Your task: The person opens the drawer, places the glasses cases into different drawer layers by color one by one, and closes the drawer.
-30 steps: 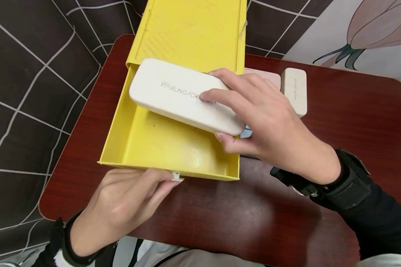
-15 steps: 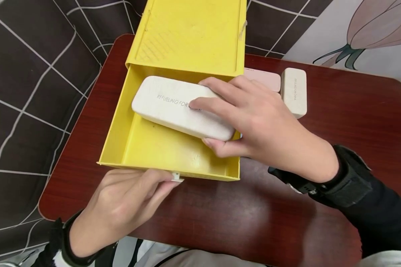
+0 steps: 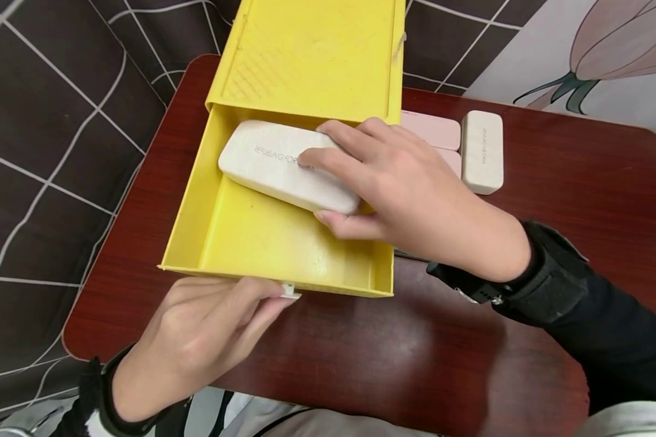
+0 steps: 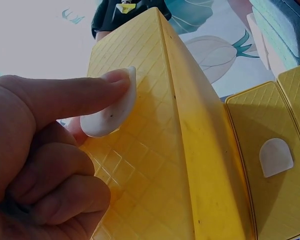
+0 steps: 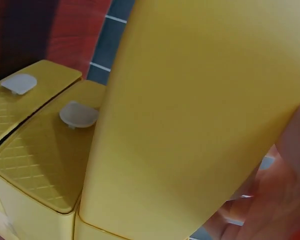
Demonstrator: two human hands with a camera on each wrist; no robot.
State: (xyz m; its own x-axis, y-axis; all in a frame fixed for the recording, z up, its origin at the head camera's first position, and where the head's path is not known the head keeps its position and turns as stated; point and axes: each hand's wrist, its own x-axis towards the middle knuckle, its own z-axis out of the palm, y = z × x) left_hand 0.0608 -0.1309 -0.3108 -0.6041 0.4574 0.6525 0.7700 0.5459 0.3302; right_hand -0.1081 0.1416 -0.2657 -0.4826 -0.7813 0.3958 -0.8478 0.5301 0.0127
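The left hand pinches a little white knob on the front of a yellow drawer. The drawer is pulled out over the red-brown tabletop. The right hand reaches over the drawer's right side and grips a long white case, thumb on the near side and fingers on top and behind.

The case is inside the drawer, toward the back. It lies longways from left to right, on a slant: its left end points to the back left, its right end comes nearer. Its gray words face up. I cannot tell if it touches the bottom.

Past the right hand are pink boxes, then a cream box pointing front to back. The yellow drawer box stands behind.
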